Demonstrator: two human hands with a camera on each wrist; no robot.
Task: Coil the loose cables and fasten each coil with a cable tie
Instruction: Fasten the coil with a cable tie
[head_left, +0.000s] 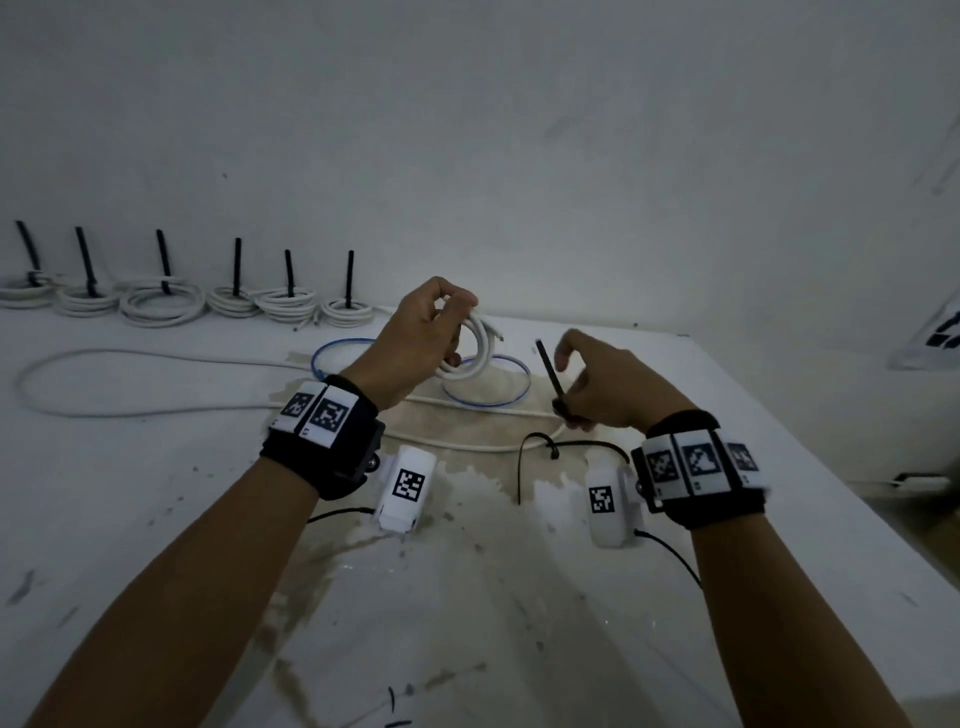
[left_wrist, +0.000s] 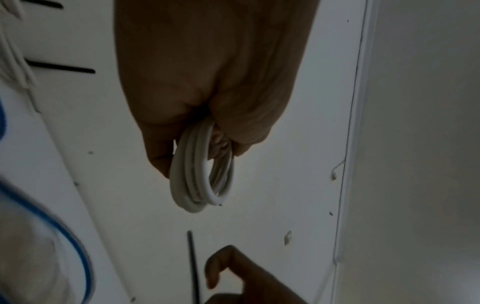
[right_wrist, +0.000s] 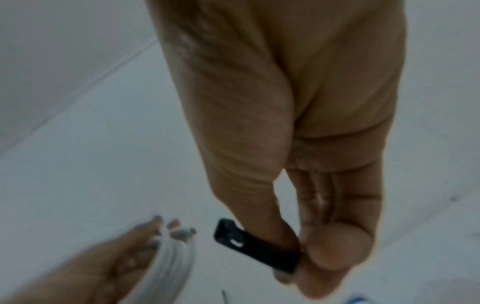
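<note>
My left hand (head_left: 415, 338) grips a white coil (head_left: 475, 348) held up above the table (head_left: 156, 519) — my right hand (head_left: 597, 384) pinches a black tie (head_left: 549, 374) just beside it. Six tied coils (head_left: 161, 301) line the wall.

Six tied cable coils (head_left: 176, 301) sit in a row along the table's (head_left: 156, 519) far left edge, loose cables (head_left: 156, 384) spread mid-table, spare tie (head_left: 540, 457) nearer.
</note>
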